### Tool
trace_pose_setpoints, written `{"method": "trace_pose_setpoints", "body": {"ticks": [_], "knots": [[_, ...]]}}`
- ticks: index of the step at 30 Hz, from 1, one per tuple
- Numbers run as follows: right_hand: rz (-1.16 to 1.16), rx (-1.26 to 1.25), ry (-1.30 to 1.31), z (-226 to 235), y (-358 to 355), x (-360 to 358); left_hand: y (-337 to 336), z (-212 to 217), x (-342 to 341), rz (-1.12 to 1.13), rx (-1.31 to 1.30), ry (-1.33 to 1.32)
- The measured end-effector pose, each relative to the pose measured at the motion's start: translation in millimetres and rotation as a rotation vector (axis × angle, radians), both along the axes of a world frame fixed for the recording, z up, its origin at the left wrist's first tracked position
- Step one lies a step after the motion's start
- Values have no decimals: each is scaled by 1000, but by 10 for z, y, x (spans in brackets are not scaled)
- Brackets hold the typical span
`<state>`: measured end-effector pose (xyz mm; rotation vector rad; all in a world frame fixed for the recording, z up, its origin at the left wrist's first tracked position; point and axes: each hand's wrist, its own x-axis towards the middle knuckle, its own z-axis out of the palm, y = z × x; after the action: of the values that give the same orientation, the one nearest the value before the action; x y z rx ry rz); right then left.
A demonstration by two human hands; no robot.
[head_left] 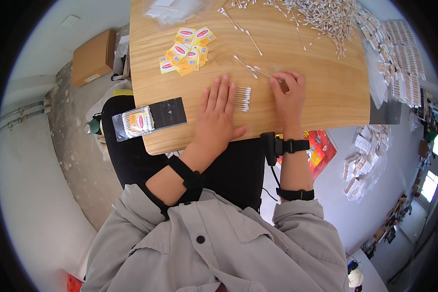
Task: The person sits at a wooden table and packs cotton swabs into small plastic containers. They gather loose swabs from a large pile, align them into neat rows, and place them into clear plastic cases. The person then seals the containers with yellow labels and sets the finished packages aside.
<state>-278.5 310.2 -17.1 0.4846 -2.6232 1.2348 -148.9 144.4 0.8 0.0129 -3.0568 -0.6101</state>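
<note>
My left hand point(216, 112) lies flat on the wooden table with its fingers stretched out. It covers part of a neat row of cotton swabs point(242, 99), whose white tips stick out on its right side. To the right, my right hand point(290, 92) is closed in a pinch on cotton swabs point(261, 71), slightly blurred, which point left from the fingertips. Another loose swab point(245, 66) lies just beside them. Left of my left hand, a clear bag point(161, 115) holds a bundle of swabs with a yellow card point(138, 122), near the table's left edge.
Yellow and white printed cards point(185, 50) lie in a loose pile at the upper left, below clear plastic bags point(173, 9). A large heap of loose swabs point(326, 22) covers the far right. Packed swab bundles point(399, 63) stand beyond the right edge; a cardboard box point(93, 57) is left.
</note>
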Motion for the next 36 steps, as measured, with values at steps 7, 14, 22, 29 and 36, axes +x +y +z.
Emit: {"method": "trace_pose_setpoints", "body": {"ticks": [7, 14, 22, 29, 36], "knots": [[245, 55, 68, 53, -335, 281, 61, 37, 120, 11, 28, 5], [73, -105, -49, 102, -384, 268, 67, -14, 138, 30, 17, 18], [-30, -812, -313, -57, -540, 600, -242, 38, 126, 47, 87, 34], [50, -810, -342, -142, -842, 770, -192, -33, 197, -52, -32, 32], [125, -824, -433, -34, -1237, 948, -400, -24, 433, 75, -76, -3]]}}
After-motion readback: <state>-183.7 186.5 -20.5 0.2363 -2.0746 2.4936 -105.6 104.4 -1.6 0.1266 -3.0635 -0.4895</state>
